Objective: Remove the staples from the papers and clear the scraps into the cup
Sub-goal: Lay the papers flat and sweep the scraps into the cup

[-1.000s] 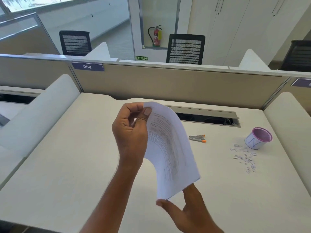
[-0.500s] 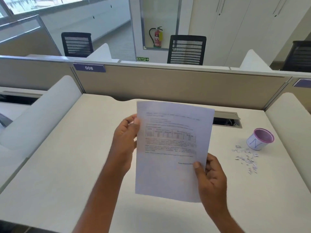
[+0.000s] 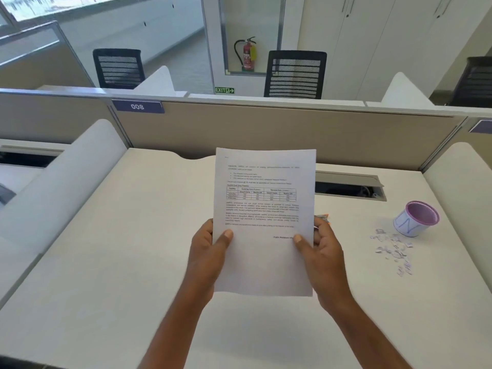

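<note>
A white printed paper (image 3: 263,198) is held upright above the desk, text facing me. My left hand (image 3: 210,255) grips its lower left edge with the thumb on the front. My right hand (image 3: 323,255) grips the lower right edge the same way. A small staple mark shows at the paper's top left corner. Right of the paper, a purple-rimmed white cup (image 3: 415,218) stands on the desk, with a scatter of small scraps (image 3: 392,249) just in front of it. The staple remover (image 3: 322,216) shows only as an orange tip behind the paper's right edge.
The white desk (image 3: 106,262) is bounded by a beige partition (image 3: 239,129) at the back and curved white dividers at left and right. An open cable slot (image 3: 348,186) lies behind the paper. Black chairs stand beyond the partition.
The paper went from curled in my left hand to flat and upright. My left hand slid down to the lower left edge, and my right hand took hold of the lower right edge.
</note>
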